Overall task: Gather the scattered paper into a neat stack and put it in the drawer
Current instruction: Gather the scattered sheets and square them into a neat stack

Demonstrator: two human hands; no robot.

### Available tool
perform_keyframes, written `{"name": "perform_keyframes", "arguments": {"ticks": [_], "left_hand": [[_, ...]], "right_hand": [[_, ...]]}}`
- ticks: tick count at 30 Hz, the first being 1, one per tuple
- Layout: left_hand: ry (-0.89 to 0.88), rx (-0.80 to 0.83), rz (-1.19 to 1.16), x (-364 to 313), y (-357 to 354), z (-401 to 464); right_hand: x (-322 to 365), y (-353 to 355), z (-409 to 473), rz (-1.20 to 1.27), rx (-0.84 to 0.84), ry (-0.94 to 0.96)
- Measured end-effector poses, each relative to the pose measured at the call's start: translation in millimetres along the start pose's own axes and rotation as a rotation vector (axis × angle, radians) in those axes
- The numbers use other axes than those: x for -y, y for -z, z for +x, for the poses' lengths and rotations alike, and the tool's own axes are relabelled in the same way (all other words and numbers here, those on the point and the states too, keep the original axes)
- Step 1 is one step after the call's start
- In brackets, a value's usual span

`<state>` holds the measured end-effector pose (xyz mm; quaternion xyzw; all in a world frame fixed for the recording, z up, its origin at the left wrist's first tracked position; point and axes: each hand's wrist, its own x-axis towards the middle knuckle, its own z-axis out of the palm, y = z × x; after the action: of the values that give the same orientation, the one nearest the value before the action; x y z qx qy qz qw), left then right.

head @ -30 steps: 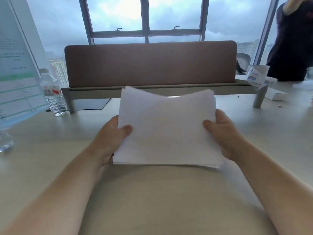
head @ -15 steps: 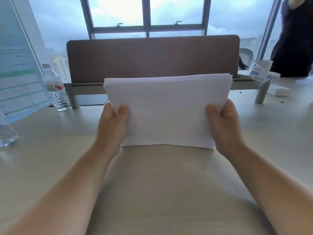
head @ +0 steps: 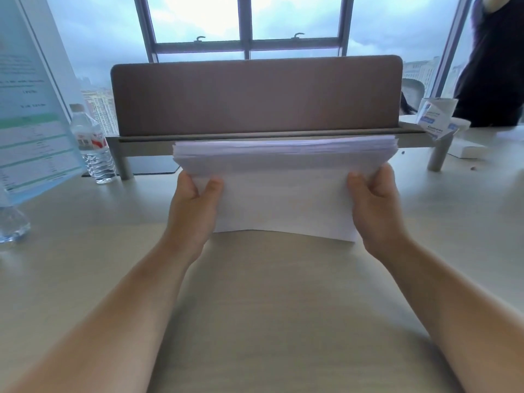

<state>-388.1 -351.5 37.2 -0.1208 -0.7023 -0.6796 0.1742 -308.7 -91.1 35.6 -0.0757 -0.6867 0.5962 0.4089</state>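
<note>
Far left: a printed sheet in a clear stand (head: 31,114) at the desk's edge, with part of a clear bottle (head: 11,225) below it. Just right of the stand, a capped water bottle (head: 92,146) stands upright on the desk (head: 269,321), beside the left leg of a grey shelf riser (head: 119,154). A brown divider panel (head: 255,95) stands along the riser, windows behind it.

Left hand (head: 195,211): grips the left edge of the paper stack (head: 283,205), thumb pressed on the near face, other fingers hidden behind the sheets.

The stack is held on edge at desk centre, in front of the riser, its top edges slightly fanned; whether the lower edge touches the desk I cannot tell.

Right hand (head: 374,208): grips the right edge likewise, thumb on the near face, fingers curled behind.

Far right: a white carton with blue print (head: 435,117), a small white box (head: 467,150), and a person in dark clothing (head: 493,61)
</note>
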Motion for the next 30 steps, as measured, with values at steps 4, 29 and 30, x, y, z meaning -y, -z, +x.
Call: {"name": "perform_keyframes", "arguments": {"ticks": [4,29,30], "left_hand": [[-0.099,-0.071,0.086,-10,2,-1],[-0.061,0.049,0.009,-12,5,3],[-0.054,0.048,0.048,-10,5,2]], "right_hand": [[8,-1,-3,0.016,-0.062,0.072],[8,5,5,0.025,-0.021,0.045],[3,5,4,0.004,-0.005,0.009]]}}
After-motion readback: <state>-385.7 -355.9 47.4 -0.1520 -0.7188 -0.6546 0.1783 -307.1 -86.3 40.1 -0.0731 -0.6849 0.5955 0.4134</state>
